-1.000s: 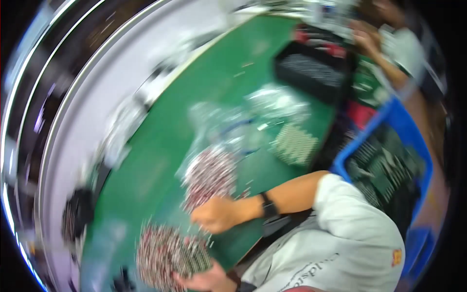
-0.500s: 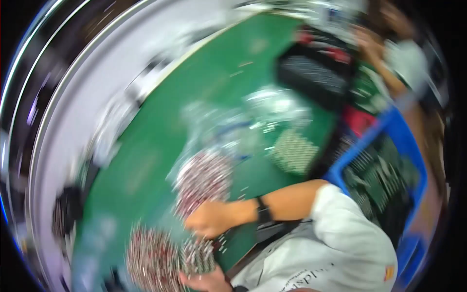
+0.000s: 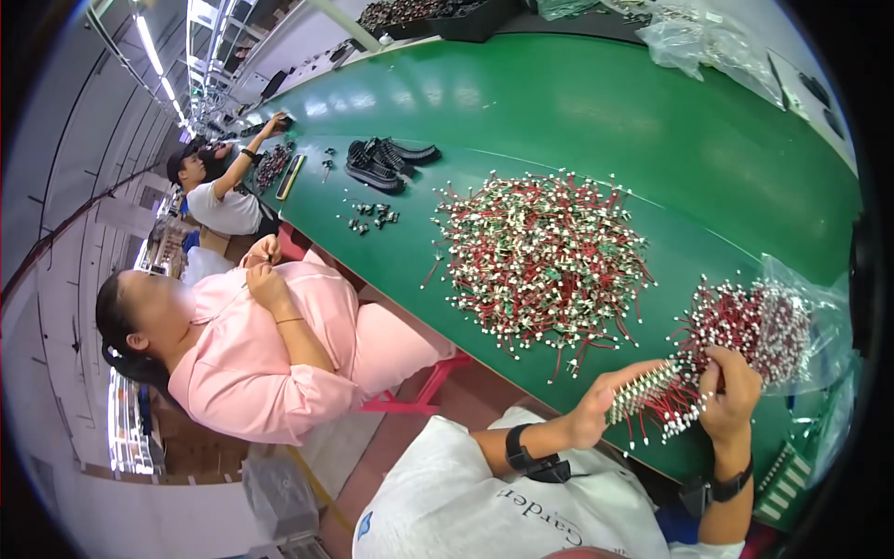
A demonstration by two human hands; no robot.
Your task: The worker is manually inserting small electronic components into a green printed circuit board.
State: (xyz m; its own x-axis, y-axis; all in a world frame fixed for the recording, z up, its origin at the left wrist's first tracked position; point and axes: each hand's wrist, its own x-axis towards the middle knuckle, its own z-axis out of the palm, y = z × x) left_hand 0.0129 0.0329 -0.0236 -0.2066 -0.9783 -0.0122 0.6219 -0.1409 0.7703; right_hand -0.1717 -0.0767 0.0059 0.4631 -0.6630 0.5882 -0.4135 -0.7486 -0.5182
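My left hand (image 3: 597, 408) grips a panel of small circuit boards (image 3: 644, 389). Rows of white connectors run along it, and red wires with white plugs hang off its side. At the panel's far end is my right hand (image 3: 731, 393), its fingers closed in a pinch beside the wires; what lies between them is too small to make out. Just beyond it, a heap of red wire leads with white plugs (image 3: 736, 321) spills from a clear plastic bag (image 3: 829, 326). A larger pile of similar red leads (image 3: 549, 261) covers the table to the left of my hands.
Black ribbed parts (image 3: 377, 168) and small black pieces (image 3: 374, 216) lie on the green table (image 3: 605, 112). A co-worker in pink (image 3: 270, 345) sits at my left, and another co-worker (image 3: 223, 200) reaches over the table farther off. A green board (image 3: 780, 484) lies at right.
My view has swung left: the blue bin has left the picture, and the co-workers and large pile of leads show. My right hand is still by the wired panel.
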